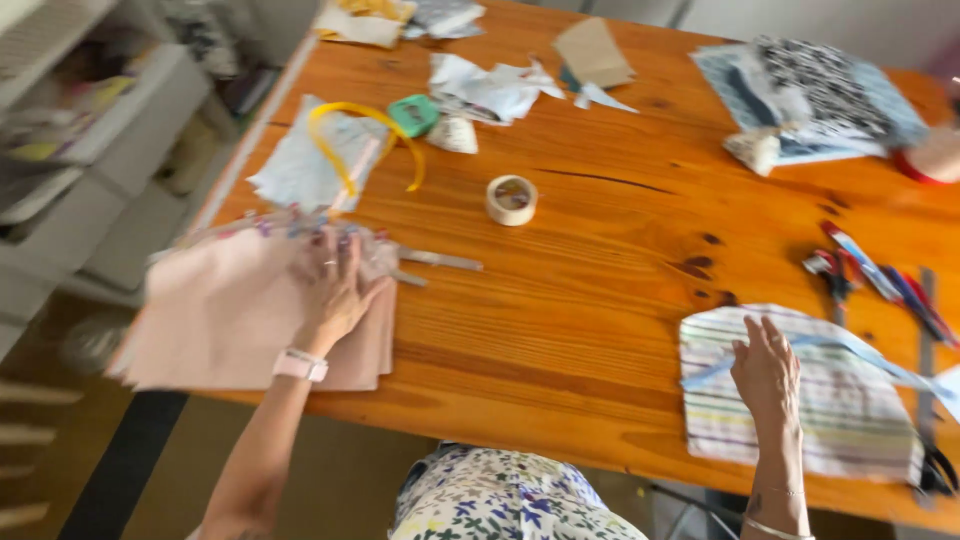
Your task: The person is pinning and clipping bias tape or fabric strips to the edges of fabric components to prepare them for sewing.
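Her left hand lies flat, fingers spread, on soft pink fabric at the knotty pine worktop's near-left edge. The right hand rests open on striped cloth. A tape roll sits between.

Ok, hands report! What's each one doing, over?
Left hand flat on pink fabric. Right hand resting on striped fabric. Tape roll and scissors lie apart, nothing blocking.
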